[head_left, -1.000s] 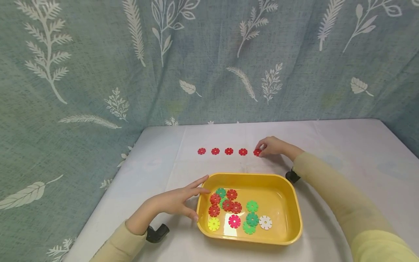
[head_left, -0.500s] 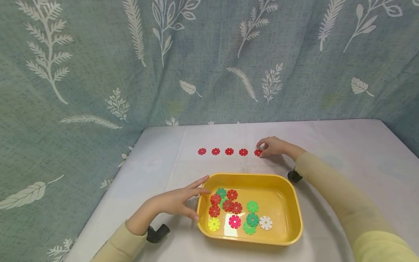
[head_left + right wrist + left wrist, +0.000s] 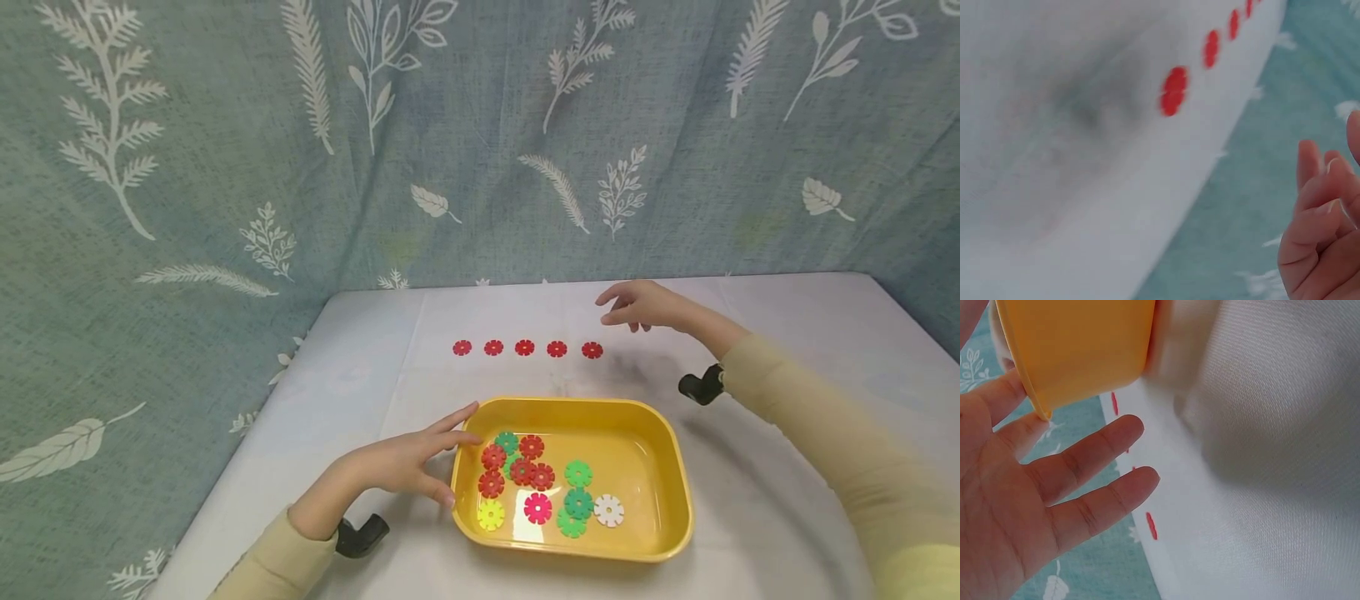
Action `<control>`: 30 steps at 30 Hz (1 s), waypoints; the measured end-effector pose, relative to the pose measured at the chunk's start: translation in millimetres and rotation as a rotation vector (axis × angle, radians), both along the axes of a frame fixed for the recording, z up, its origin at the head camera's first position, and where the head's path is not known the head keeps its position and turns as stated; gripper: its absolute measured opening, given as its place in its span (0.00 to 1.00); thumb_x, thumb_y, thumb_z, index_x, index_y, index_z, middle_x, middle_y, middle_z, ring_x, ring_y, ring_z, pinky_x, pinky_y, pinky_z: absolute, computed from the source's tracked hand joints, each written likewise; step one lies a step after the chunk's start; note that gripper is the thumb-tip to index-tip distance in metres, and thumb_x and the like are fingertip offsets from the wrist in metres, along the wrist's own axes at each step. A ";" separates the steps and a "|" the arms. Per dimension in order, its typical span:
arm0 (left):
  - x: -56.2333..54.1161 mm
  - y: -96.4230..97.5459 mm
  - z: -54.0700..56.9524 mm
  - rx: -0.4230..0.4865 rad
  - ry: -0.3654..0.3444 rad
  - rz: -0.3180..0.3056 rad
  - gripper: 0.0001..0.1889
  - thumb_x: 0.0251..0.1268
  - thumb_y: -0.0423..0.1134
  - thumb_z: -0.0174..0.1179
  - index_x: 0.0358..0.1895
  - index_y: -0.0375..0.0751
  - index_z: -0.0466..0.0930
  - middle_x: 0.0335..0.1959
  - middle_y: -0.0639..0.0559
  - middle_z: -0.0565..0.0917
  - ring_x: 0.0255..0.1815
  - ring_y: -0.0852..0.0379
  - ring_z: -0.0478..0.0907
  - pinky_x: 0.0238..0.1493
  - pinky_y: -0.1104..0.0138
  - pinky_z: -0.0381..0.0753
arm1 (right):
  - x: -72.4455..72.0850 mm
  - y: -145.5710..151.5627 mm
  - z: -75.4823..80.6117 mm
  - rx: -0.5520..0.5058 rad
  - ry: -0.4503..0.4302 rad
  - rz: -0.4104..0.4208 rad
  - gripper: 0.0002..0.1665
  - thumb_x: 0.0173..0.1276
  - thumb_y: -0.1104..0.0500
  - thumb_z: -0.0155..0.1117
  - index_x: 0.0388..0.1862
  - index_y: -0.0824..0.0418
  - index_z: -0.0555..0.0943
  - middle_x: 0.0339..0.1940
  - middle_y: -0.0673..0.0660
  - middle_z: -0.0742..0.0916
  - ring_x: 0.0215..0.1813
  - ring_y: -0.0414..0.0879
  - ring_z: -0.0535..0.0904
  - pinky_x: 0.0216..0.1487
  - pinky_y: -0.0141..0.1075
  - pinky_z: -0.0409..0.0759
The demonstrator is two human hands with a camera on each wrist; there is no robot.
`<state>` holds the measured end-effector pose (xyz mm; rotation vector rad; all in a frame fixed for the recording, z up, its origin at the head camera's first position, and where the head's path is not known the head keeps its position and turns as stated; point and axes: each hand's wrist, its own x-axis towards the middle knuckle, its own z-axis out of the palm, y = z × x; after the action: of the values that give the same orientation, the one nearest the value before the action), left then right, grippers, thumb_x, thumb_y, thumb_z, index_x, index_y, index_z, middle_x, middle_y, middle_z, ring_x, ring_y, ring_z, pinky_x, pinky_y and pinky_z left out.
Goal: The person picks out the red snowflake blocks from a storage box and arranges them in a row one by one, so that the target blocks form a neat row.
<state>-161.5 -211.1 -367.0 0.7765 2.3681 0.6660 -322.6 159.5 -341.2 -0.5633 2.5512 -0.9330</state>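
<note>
Several red notched discs lie in a straight row on the white cloth; the rightmost red disc (image 3: 592,350) also shows in the right wrist view as a blurred red disc (image 3: 1174,91). Above and to the right of it hovers my right hand (image 3: 647,305), holding nothing, its fingers loosely bent. At the left side of the yellow tray (image 3: 678,500), my left hand (image 3: 401,461) touches the rim with spread fingers. In the left wrist view, fingertips meet the edge of the tray (image 3: 1085,350), and two other fingers stretch out free.
Inside the tray are several loose discs: red ones, green ones, a yellow disc (image 3: 491,514), a pink disc (image 3: 537,507) and a white disc (image 3: 608,510). A patterned green-blue curtain (image 3: 480,167) hangs behind the white table (image 3: 787,350). A black wrist camera (image 3: 701,386) sits under the right sleeve.
My right hand has let go of the rightmost red disc and risen up and to the right. That disc stays at the row's end. My left hand and the tray have not moved.
</note>
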 end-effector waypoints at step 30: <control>-0.1 -0.4 -0.2 0.003 0.007 -0.005 0.40 0.46 0.51 0.68 0.65 0.47 0.64 0.75 0.56 0.39 0.73 0.49 0.47 0.65 0.48 0.60 | 115.2 -66.4 24.2 -0.092 -0.029 0.390 0.22 0.59 0.57 0.65 0.53 0.62 0.76 0.40 0.53 0.85 0.29 0.41 0.78 0.34 0.31 0.79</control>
<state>-161.6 -211.5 -367.2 0.7868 2.3713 0.6661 -207.4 93.0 -317.1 -1.0201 2.2625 -0.9074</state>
